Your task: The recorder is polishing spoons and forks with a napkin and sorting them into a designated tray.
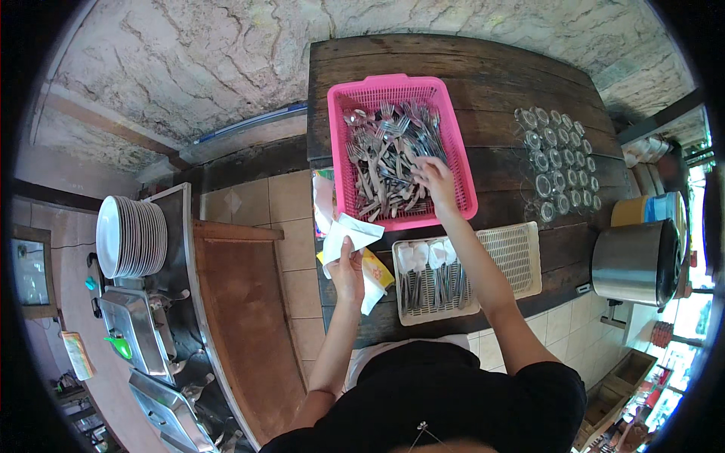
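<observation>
My left hand (pixel 347 273) is closed on a white paper napkin (pixel 355 229), thumb up against it. It is in front of the pink basket's near left corner. My right hand (pixel 436 181) reaches over the right side of the pink plastic basket (pixel 462 162), fingers stretched out and apart over the cutlery. Loose forks and spoons (pixel 385 155) lie heaped in that basket. Below my right forearm, a cream plastic tray (pixel 510 253) holds rows of cutlery wrapped in white napkins (pixel 436 257) at its left side.
A yellow napkin pack (pixel 375 269) lies under my left hand at the edge of the dark wooden table (pixel 521 68). Several upturned glasses (pixel 557 158) stand in rows at right, near a steel pot (pixel 634 260). Stacked white plates (pixel 132 238) and metal chafing dishes (pixel 136 332) stand on the left counter.
</observation>
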{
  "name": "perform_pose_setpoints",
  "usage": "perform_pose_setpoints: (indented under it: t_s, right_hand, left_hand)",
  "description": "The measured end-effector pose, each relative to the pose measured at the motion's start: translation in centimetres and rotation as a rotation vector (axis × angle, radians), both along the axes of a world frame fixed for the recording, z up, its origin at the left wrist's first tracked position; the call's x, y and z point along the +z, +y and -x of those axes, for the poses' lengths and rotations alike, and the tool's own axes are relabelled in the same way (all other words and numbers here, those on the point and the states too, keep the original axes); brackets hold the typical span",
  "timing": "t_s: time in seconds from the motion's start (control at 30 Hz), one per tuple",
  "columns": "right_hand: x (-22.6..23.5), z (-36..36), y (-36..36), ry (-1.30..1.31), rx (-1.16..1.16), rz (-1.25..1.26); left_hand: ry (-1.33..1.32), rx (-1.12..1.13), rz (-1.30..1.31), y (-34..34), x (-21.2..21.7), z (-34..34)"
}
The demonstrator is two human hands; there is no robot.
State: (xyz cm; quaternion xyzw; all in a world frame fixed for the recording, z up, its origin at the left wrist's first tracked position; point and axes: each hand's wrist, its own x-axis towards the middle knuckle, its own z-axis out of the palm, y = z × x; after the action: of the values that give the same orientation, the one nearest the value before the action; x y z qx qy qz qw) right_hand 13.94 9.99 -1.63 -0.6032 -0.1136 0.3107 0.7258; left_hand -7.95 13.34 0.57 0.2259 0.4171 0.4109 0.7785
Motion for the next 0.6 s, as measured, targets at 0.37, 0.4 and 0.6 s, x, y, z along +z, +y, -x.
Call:
perform_pose_setpoints:
  t_s: [0.37,0.4,0.6]
  right_hand:
    - [-5.4,-6.6,14.2,-1.222,0.092,0.5]
    - [-5.2,-7.3,15.0,-1.225,0.13,0.554]
    - [-6.8,-8.5,17.9,-1.395,0.371,0.82]
  left_hand:
    - [0.023,0.022,-0.009,2.7,-1.7,-1.7]
    - [0.02,0.025,-0.016,2.7,-2.0,-1.7]
    - [-0.018,0.11,0.052,3.2,-1.5,-2.9]
